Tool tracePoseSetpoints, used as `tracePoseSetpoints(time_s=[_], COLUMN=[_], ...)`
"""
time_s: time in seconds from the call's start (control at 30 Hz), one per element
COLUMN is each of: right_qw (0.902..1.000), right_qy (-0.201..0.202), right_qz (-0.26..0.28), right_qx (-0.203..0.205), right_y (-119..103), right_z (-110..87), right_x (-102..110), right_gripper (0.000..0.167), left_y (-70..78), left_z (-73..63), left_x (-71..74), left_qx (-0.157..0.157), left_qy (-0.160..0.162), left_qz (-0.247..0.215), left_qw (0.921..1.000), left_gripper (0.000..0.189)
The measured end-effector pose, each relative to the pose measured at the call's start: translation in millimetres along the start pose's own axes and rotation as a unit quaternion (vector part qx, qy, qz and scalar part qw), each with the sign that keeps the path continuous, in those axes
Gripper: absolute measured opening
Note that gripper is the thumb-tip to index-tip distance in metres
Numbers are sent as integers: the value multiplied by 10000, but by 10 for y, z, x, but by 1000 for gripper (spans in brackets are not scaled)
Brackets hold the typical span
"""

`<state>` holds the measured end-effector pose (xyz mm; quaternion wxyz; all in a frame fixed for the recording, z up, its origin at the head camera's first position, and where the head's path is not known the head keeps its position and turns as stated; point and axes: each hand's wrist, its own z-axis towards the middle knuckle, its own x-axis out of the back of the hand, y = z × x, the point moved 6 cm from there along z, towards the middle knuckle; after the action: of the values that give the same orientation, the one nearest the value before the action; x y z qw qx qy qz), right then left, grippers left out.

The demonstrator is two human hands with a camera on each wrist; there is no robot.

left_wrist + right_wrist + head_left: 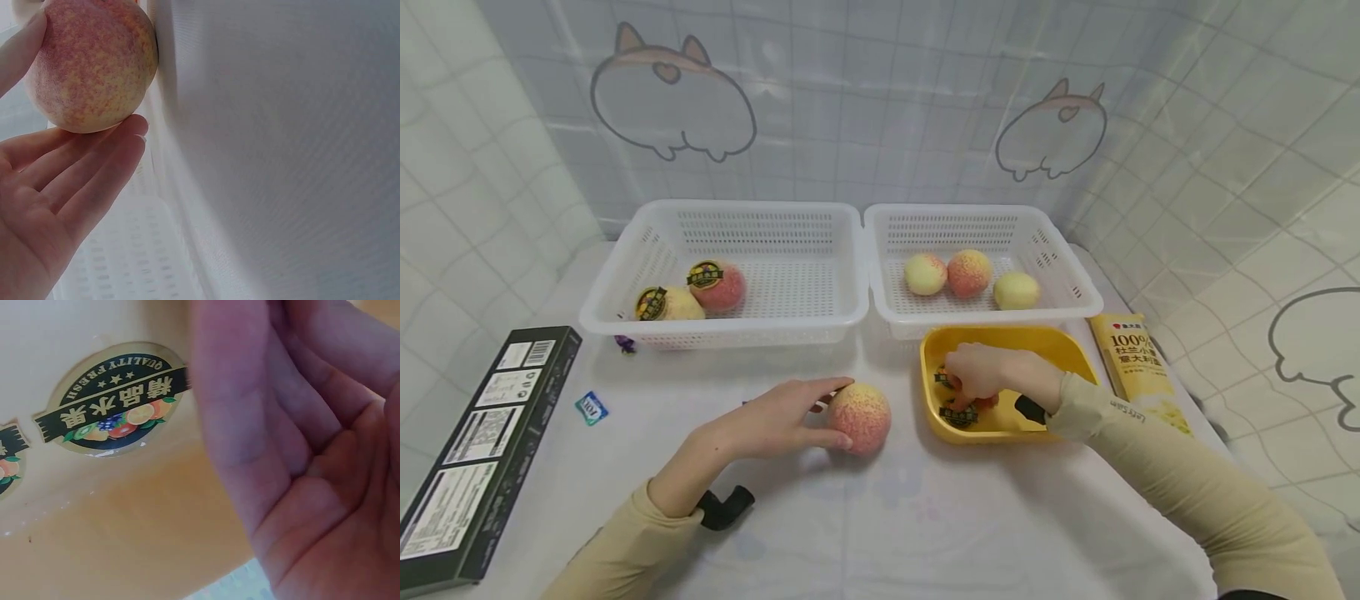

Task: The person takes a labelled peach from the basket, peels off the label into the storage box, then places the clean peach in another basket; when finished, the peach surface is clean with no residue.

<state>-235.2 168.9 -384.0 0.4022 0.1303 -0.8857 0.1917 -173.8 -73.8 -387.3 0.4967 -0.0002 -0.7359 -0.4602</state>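
Observation:
A red and yellow peach (pixel 861 419) sits on the white cloth. My left hand (pixel 767 421) grips it from the left, thumb on the near side and fingers on the far side. My right hand (pixel 988 375) reaches down into the yellow basin (pixel 1011 435), its fingers bent by two round black and gold fruit stickers. The whole sticker (pixel 115 400) lies on the basin's surface beside the fingers (pixel 234 394) in the right wrist view, and part of another sticker (pixel 9 459) shows at the left edge. Whether the right fingertips pinch a sticker, I cannot tell.
Behind stand two white baskets: the left basket (pixel 842 312) with two stickered peaches (pixel 718 287), the right basket (pixel 880 308) with three plain peaches (pixel 968 273). A black box (pixel 490 450) and small blue packet (pixel 592 408) lie left, a yellow pasta bag (pixel 1135 362) right.

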Motion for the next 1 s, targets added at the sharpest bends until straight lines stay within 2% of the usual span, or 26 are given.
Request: tracePoseSetpoints(time_s=[0.1,0.2,0.43,0.57,0.67,0.73,0.9,1.0], right_qw=[10000,9998,9978,9992,9979,9923,9608,9490], right_qy=[96,51,42,214,620,1145,2588,2895], right_qz=[-17,-82,-551,-234,156,339,520,690], right_qx=[7,-169,-356,-247,37,322,847,1041], right_y=[-3,12,85,105,32,-72,-450,-695], right_z=[7,10,-34,-176,-354,-475,-662,-621], right_x=[7,-4,4,62,158,233,275,192], right_gripper=[33,37,38,28,20,18,11,20], left_y=[3,5,16,24,23,17,-8,-13], left_z=[-1,0,-14,-13,-7,-4,1,9], left_x=[2,5,13,11,5,5,-3,-20], left_qx=[-8,-23,-94,-107,-70,-23,128,89], left_qy=[2,10,55,58,41,27,-33,-50], left_qz=[18,2,85,83,49,24,-125,-185], left_qw=[10000,10000,9999,9999,10000,10000,9998,9998], left_gripper=[83,83,83,82,82,83,85,85])
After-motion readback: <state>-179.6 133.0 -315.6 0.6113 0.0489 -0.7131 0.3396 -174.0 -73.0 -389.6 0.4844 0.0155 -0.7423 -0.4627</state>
